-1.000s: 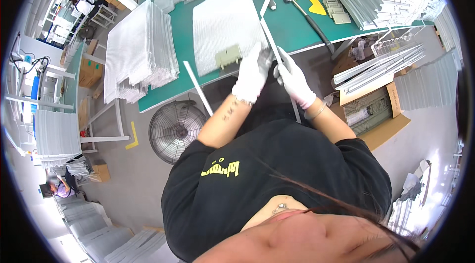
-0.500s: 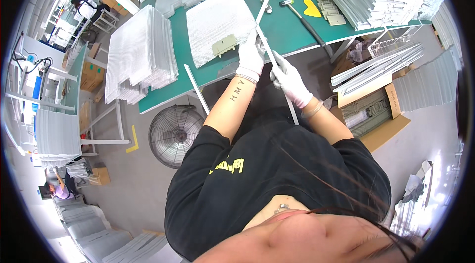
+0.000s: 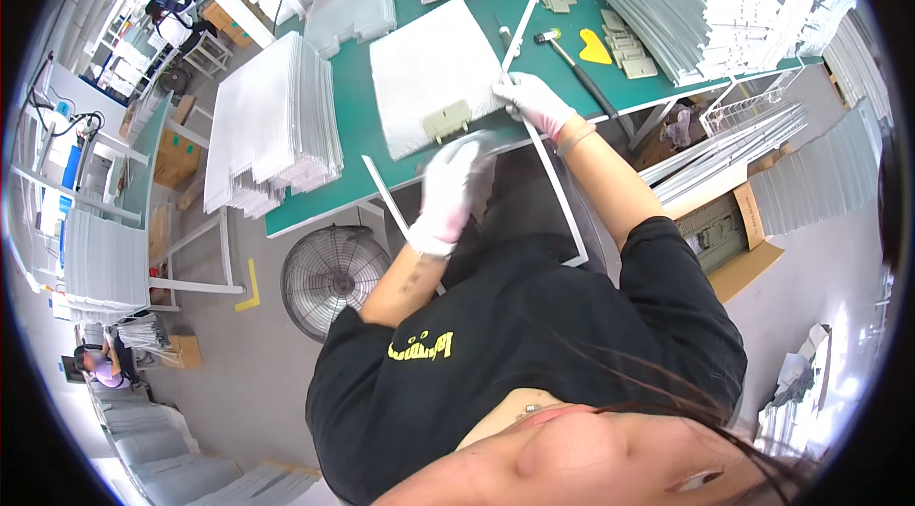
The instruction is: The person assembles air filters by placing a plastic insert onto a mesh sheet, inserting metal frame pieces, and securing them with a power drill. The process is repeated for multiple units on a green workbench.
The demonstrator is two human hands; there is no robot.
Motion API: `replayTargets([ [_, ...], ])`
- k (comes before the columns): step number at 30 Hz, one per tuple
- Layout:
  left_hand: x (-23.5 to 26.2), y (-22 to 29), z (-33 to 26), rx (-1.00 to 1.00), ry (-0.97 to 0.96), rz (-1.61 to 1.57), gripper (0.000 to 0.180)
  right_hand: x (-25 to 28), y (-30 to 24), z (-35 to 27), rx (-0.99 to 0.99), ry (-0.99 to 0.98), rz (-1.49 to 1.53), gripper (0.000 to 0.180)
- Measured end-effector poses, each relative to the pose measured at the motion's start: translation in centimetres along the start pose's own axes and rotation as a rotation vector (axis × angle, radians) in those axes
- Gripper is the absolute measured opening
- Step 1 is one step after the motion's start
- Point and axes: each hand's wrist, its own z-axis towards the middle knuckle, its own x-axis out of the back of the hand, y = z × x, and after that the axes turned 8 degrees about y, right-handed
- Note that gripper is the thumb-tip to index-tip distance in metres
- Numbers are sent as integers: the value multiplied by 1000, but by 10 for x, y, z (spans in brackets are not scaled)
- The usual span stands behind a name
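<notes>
My right hand [image 3: 536, 102] pinches the long metal strip [image 3: 548, 172] at the white mesh panel [image 3: 434, 77] on the green bench [image 3: 348, 101] (keep it flush), while my left hand [image 3: 450, 192] closes loosely below.

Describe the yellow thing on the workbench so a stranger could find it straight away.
Start at the long green workbench and follow it toward the tall stack of silvery strips at the right. Just in front of that stack, right of the hammer, lies the yellow piece. It is flat and heart-like, the only bright yellow thing on the bench.
</notes>
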Motion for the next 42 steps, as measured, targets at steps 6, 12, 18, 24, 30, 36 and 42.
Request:
replayTargets([
  [6,142,-51,13,279,337,-12,57,-16,-2,-6,-108,-179,364,10],
  [12,141,-42,22,258,170,-512,44,-17,2,-10,-57,-183,268,13],
  [18,147,-16,8,171,387,-381,34,-20,-26,-39,100,-208,262,16],
  [24,131,49,-37,-44,609,-86,40,-37,-79,-88,247,-219,240,27],
  [30,113,89,-73,-410,652,-150,54,-49,-110,-132,401,-184,214,53],
  [36,162,120,8,-473,431,74,40,-68,-176,-79,787,143,189,30],
  [42,139,123,87,-408,650,-125,11,-47,-175,-11,890,315,93,30],
])
